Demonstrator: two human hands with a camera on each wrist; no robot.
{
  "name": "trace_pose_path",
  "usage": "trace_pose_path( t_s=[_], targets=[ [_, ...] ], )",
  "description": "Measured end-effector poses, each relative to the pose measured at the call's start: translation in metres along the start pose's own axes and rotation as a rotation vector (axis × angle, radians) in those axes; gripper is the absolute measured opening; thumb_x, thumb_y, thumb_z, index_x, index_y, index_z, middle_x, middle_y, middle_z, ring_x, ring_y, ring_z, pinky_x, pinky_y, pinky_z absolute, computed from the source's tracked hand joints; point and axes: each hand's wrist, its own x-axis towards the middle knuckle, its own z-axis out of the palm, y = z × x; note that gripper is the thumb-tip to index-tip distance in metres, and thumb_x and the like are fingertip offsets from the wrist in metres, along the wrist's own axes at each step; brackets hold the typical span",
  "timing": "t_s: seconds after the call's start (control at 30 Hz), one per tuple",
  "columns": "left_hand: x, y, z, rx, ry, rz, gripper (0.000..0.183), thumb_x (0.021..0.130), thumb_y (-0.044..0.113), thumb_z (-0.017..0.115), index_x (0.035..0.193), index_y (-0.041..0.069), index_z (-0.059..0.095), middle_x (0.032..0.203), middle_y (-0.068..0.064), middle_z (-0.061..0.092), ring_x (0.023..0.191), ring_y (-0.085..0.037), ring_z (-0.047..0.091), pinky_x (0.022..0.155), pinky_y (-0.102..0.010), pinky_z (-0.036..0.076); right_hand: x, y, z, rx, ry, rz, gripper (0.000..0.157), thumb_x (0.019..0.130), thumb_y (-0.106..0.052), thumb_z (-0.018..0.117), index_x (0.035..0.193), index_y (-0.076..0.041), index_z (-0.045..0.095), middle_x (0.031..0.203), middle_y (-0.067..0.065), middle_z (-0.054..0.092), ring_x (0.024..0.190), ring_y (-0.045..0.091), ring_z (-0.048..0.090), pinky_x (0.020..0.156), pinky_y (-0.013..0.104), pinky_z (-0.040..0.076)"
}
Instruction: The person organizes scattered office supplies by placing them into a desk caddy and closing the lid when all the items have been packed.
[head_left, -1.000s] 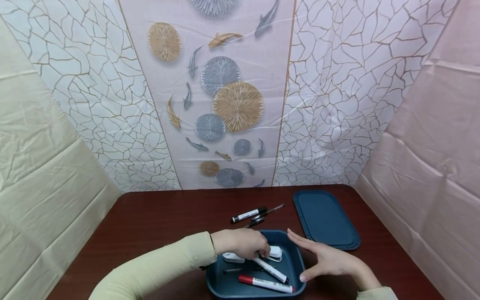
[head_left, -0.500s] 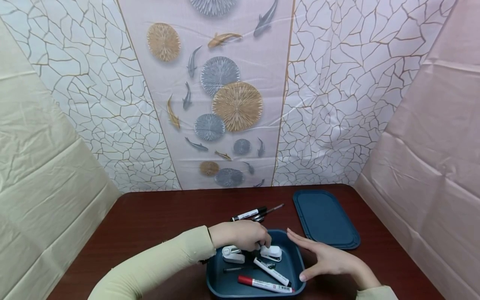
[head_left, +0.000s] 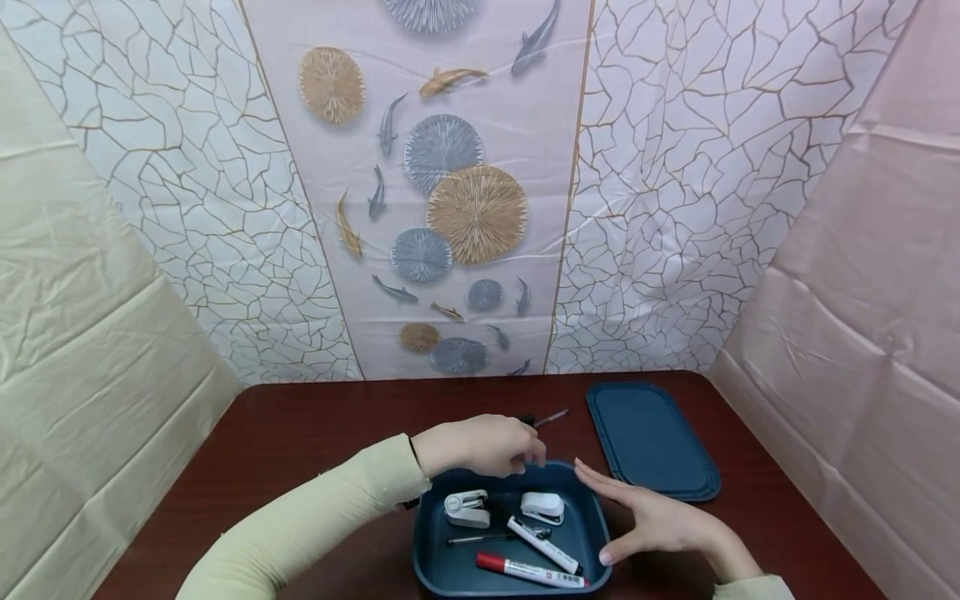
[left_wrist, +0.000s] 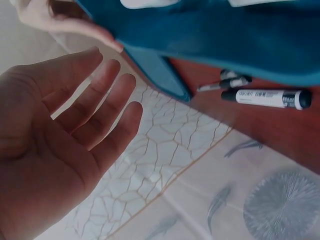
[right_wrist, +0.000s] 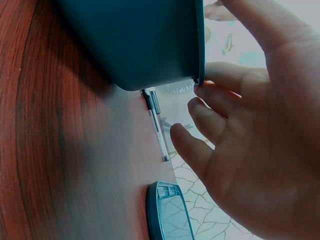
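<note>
My left hand (head_left: 483,446) hovers over the far rim of a dark blue plastic box (head_left: 422,554). Its fingers are loosely bent with nothing between them, as the left wrist view shows. My right hand (head_left: 660,525) rests against the box's right side, thumb and fingers spread along the rim. Inside the box lie a white stapler (head_left: 467,510), a second small white stapler (head_left: 542,507), a white marker (head_left: 545,546), a red-capped marker (head_left: 532,571) and a thin dark pen (head_left: 480,539). A black-capped whiteboard marker (left_wrist: 267,98) lies beyond the box, mostly hidden by my left hand in the head view.
Pens (right_wrist: 158,127) lie on the dark red-brown table (head_left: 315,425) behind the box, near the black-capped marker. A matching blue lid (head_left: 652,437) lies flat at the back right. Patterned cloth walls (head_left: 660,208) stand around the table.
My left hand has let go of the white marker in the box, then risen and moved back over the far rim. My right hand has stayed against the box.
</note>
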Motion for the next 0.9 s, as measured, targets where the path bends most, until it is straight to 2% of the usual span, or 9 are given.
trace_pose_path(
  t_s=[0.17,0.33,0.53,0.73,0.9],
  targets=[
    [-0.003,-0.004,-0.011,-0.005,0.039,0.004,0.024,0.098,0.013,0.067,0.121,0.017,0.072,0.110,0.004,0.068,0.096,-0.004,0.063,0.080,-0.018,0.049,0.000,0.000,0.000,0.000,0.000,-0.006,0.092,0.091,-0.023,0.077,0.162,-0.022,0.020,0.168,0.008,0.011,0.150,0.023,0.018,0.113,0.051,0.027],
    [-0.006,-0.006,-0.018,-0.012,0.052,-0.012,0.025,0.098,0.016,0.068,0.123,0.019,0.070,0.115,0.002,0.068,0.100,-0.007,0.064,0.082,-0.019,0.049,0.000,0.001,0.000,0.003,-0.004,-0.012,0.091,0.091,-0.023,0.077,0.162,-0.021,0.020,0.168,0.009,0.011,0.149,0.019,0.018,0.113,0.046,0.027],
    [-0.008,-0.010,-0.019,-0.014,0.064,-0.017,0.028,0.096,0.017,0.072,0.123,0.018,0.069,0.115,0.002,0.067,0.096,-0.003,0.062,0.081,-0.018,0.048,0.001,0.001,0.000,0.006,-0.003,-0.012,0.092,0.090,-0.023,0.077,0.162,-0.022,0.020,0.168,0.008,0.011,0.149,0.017,0.017,0.113,0.047,0.026],
    [-0.009,-0.017,-0.016,-0.024,0.089,-0.054,0.029,0.095,0.018,0.073,0.123,0.019,0.069,0.115,0.003,0.066,0.097,-0.005,0.062,0.081,-0.020,0.049,0.000,0.001,-0.001,0.016,-0.005,-0.024,0.092,0.091,-0.022,0.077,0.162,-0.021,0.020,0.168,0.009,0.010,0.148,0.010,0.017,0.113,0.036,0.027],
    [-0.010,-0.028,-0.018,-0.054,0.153,-0.077,0.027,0.095,0.020,0.072,0.122,0.018,0.069,0.115,0.002,0.066,0.103,-0.010,0.063,0.085,-0.025,0.050,0.000,0.001,0.000,0.022,-0.006,-0.030,0.091,0.091,-0.021,0.076,0.162,-0.019,0.020,0.168,0.011,0.010,0.147,0.006,0.017,0.112,0.029,0.027]
  ],
)
